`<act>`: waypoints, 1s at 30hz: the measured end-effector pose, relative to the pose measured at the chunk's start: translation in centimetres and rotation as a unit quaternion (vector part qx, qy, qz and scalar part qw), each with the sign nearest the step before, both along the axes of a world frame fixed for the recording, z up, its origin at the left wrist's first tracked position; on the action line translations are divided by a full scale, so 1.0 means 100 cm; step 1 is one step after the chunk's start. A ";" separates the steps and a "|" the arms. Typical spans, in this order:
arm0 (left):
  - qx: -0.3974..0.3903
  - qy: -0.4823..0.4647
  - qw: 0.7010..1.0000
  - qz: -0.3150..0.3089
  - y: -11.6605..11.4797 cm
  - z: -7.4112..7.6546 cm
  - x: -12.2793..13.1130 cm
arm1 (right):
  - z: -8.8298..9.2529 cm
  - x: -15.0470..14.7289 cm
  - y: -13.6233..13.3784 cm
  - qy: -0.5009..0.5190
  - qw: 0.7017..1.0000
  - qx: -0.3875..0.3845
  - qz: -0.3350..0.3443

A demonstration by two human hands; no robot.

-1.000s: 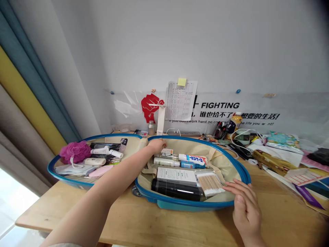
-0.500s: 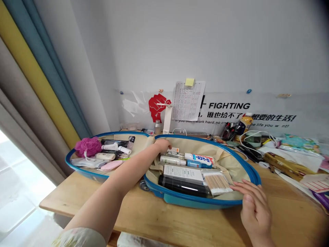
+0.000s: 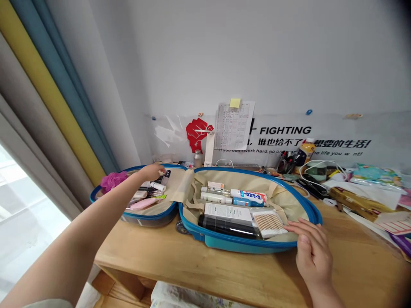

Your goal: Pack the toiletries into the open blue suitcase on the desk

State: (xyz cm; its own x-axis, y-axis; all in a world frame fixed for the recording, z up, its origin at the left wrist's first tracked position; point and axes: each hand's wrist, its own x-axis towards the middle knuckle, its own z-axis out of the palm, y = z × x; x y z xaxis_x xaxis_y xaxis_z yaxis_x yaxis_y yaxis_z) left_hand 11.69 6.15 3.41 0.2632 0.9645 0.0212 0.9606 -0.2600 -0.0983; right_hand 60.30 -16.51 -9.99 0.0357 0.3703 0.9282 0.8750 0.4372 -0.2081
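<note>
A blue hard-shell case (image 3: 244, 247) lies open on the wooden desk (image 3: 224, 278). Its right half holds a black bottle (image 3: 229, 226), a white box (image 3: 228, 212), a pack of cotton swabs (image 3: 269, 223), a white tube with blue print (image 3: 248, 196) and other small bottles. The left half (image 3: 150, 216) holds a pink bath pouf (image 3: 111, 180), tubes and flat packets. My left hand (image 3: 150, 171) reaches over the left half's far rim, fingers curled; what it grips is hidden. My right hand (image 3: 313, 248) rests flat on the right half's near rim, fingers spread.
Cluttered desk to the right: cables (image 3: 316, 164), a mug (image 3: 314, 171), pens, an orange-capped bottle (image 3: 305, 150), packets and papers (image 3: 369, 196). A poster with "FIGHTING" (image 3: 285, 130) and a taped sheet (image 3: 233, 125) hang on the wall. Striped curtains (image 3: 64, 107) hang at the left by a window.
My left hand left the right half of the case and moved left to the far rim of the left half. The right hand stayed on the near rim.
</note>
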 end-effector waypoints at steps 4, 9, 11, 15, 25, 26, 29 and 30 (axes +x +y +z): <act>-0.030 0.052 0.997 0.042 -0.013 -0.016 -0.049 | 0.000 0.000 -0.001 0.018 1.000 -0.015 -0.012; -0.032 0.065 0.996 0.042 -0.014 -0.029 -0.065 | -0.002 0.001 -0.001 0.023 1.000 -0.014 -0.007; -0.033 0.060 0.997 0.022 -0.013 -0.031 -0.062 | -0.002 0.001 0.000 0.017 1.000 -0.004 -0.005; -0.045 0.050 0.997 -0.029 -0.015 -0.033 -0.050 | -0.002 0.000 0.000 0.018 1.000 0.000 -0.005; -0.056 0.056 0.995 -0.053 -0.019 -0.032 -0.023 | 0.000 -0.002 -0.002 0.023 1.000 -0.002 -0.001; -0.045 0.055 0.996 -0.046 -0.019 -0.028 -0.021 | 0.001 -0.002 -0.002 0.022 1.000 0.001 0.001; 0.003 0.039 0.999 -0.020 -0.020 -0.007 -0.015 | 0.001 -0.003 -0.002 0.019 1.000 -0.002 0.001; 0.019 0.031 0.999 -0.017 -0.021 0.001 -0.010 | 0.001 -0.003 -0.002 0.020 1.000 -0.004 -0.001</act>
